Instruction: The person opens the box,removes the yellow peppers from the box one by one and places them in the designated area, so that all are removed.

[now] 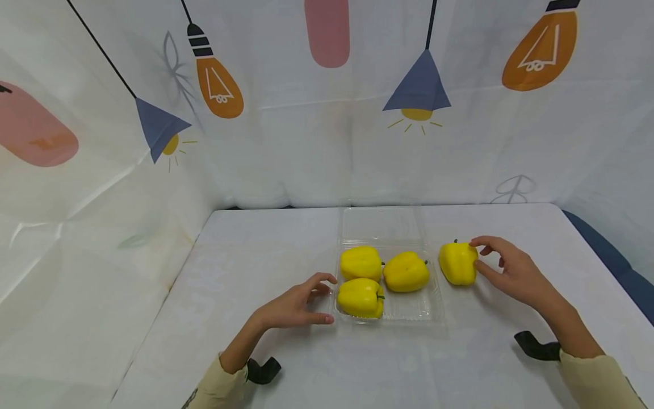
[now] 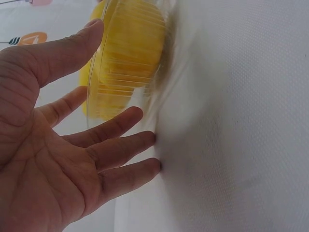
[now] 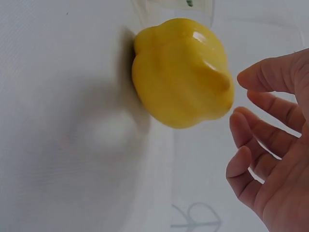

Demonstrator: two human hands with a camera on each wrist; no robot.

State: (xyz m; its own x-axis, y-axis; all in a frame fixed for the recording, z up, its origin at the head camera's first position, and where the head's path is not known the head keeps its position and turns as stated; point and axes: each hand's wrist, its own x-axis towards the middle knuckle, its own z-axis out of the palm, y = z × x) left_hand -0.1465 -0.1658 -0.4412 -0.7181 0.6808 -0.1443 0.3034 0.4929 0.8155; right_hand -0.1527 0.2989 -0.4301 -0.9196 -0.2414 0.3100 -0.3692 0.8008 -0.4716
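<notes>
Three yellow bell peppers (image 1: 406,272) sit in a clear plastic clamshell container (image 1: 409,307), its lid (image 1: 380,226) folded back behind it. A fourth yellow bell pepper (image 1: 456,263) stands on the table just right of the container, stem up. My left hand (image 1: 298,302) is at the container's left side, fingers spread and holding nothing. In the left wrist view its thumb and index finger reach the container's ribbed wall (image 2: 126,67). My right hand (image 1: 516,274) is beside the lone pepper, fingers loosely bent. The right wrist view shows a small gap between its fingertips and the pepper (image 3: 183,72).
A white cloth covers the table (image 1: 245,250). Behind it hangs a white curtain (image 1: 306,147) printed with lamps and bulbs. A dark blue thing (image 1: 603,244) shows past the table's right edge. Black straps (image 1: 536,346) stick out at both wrists.
</notes>
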